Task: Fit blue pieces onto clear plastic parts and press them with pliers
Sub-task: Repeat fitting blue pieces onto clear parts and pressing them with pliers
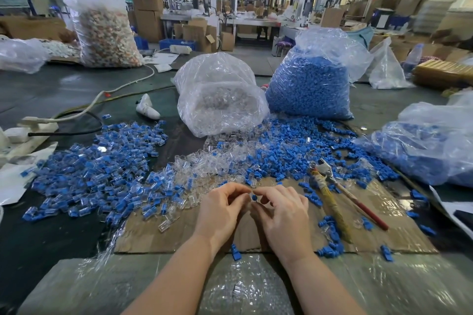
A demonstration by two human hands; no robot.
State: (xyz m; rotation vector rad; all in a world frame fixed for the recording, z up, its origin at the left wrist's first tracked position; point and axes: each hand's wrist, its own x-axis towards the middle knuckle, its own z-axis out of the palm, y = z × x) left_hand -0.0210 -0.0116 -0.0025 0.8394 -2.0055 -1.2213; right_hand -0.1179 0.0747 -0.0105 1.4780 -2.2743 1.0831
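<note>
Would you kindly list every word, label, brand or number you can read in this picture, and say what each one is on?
None can be read.
Cardboard boxes: no print can be made out.
White papers on the floor: any print is too blurred to read.
Bag of blue pieces and bag of clear parts: no label visible.
Pliers: no marking legible.

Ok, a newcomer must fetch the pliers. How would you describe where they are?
Start at the flat brown cardboard sheet under the hands. On its right half, right of the right hand, lie the pliers: metal jaws toward the blue pile, one handle red, one wrapped in yellowish tape. Nothing else there is long.
</note>
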